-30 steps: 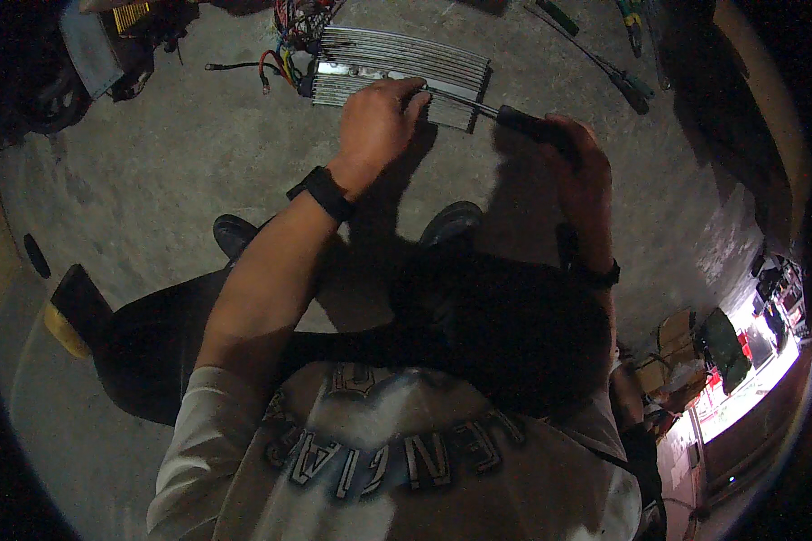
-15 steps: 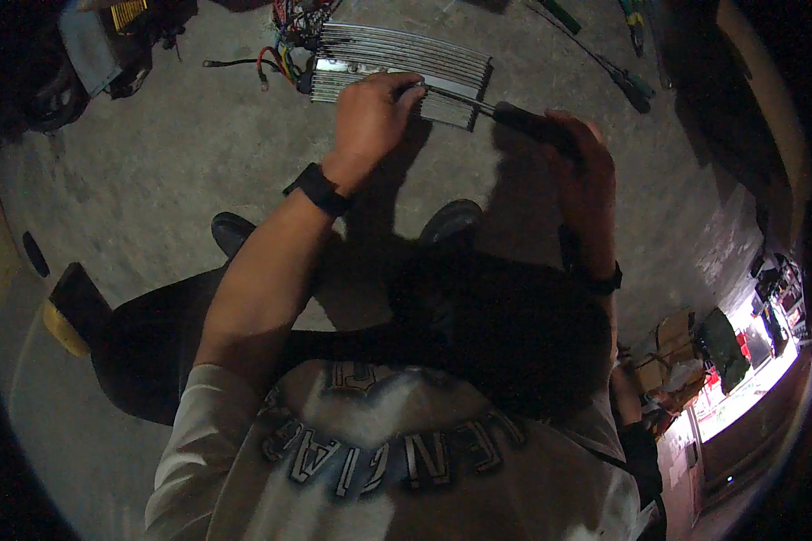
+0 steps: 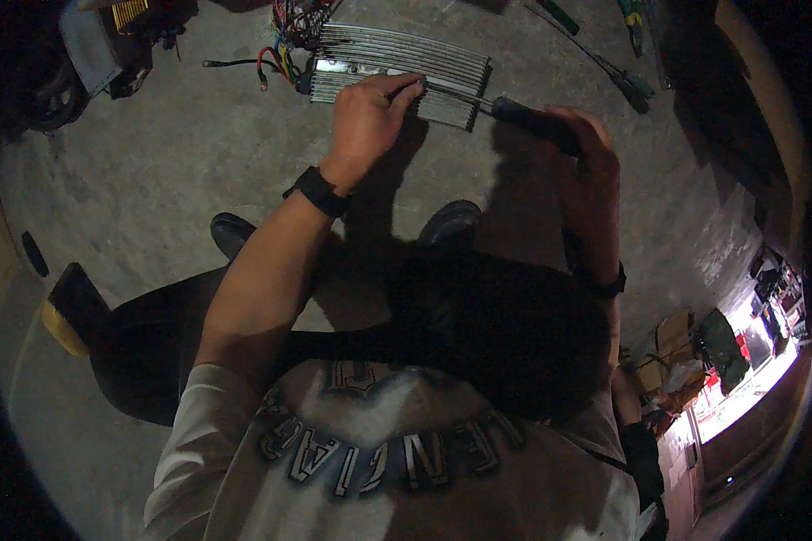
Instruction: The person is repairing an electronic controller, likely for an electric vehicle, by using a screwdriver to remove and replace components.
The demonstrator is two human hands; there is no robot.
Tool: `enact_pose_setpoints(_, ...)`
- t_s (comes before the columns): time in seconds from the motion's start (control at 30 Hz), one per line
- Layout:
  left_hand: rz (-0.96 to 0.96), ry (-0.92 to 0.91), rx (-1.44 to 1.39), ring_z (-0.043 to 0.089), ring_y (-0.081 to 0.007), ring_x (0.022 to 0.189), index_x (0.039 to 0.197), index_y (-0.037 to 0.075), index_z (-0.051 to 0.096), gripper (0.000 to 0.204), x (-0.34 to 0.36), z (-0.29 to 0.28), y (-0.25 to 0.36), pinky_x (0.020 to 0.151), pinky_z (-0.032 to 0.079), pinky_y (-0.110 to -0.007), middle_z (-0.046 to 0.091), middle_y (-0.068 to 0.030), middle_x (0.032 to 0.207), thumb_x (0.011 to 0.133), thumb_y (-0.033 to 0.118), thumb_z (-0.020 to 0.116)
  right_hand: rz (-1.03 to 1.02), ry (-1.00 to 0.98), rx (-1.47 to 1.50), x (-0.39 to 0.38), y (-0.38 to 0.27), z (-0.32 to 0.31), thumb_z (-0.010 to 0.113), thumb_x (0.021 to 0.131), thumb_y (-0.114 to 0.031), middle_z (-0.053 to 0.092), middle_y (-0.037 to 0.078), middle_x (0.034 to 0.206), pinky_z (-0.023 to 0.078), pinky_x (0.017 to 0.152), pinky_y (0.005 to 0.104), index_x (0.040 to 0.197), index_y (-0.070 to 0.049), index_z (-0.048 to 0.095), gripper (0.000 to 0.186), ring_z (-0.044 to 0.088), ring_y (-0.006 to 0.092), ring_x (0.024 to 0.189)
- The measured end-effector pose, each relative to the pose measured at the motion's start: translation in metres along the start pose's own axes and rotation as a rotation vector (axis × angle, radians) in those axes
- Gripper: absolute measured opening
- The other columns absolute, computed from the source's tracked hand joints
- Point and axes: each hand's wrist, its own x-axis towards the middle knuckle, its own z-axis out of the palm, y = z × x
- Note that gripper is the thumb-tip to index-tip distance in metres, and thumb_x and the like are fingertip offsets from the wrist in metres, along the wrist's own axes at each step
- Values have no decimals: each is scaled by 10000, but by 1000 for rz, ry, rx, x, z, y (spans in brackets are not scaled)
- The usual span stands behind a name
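finned box (image 3: 424, 57) lies on the floor (image 3: 198, 144); left hand (image 3: 366, 119) seems to pinch the screwdriver (image 3: 505, 110) near its hidden tip; right hand (image 3: 590, 158) wraps fingers round the handle (image 3: 541, 125). a slanted push could skid the tip into the left hand.

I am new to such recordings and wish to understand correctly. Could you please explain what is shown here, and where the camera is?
There is no machine: these are a person's own bare hands. A wide fisheye camera on the head looks down, so straight edges bend near the rim. The right hand holds a black-handled tool with a thin shaft. The left hand has its fingertips at the shaft's far end, over a finned metal block; whether they grip it, I cannot tell. The block lies on the grey floor, with coloured wires at its left end.
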Motion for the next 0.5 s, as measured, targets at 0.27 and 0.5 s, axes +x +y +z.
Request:
enact_pose_setpoints(0.27, 41, 7, 40, 726, -331, 800, 1052, 101, 797, 208, 0, -3, -1, 704, 568, -403, 758, -152, 921, 922, 253, 739, -32, -19, -71, 2, -2, 2, 726, 893, -64, 686, 144, 1167, 569, 898, 369, 1213, -75, 666, 326, 715, 293, 1060)
enact_pose_setpoints(0.5, -78, -127, 85, 755, -293, 905, 1136, 110, 783, 241, 2, -5, -1, 780, 579, -368, 767, -154, 1038, 952, 256, 727, -83, -12, -61, 5, -10, 1, 727, 907, -79, 684, 129, 1172, 574, 882, 366, 1198, -80, 672, 296, 722, 296, 1037)
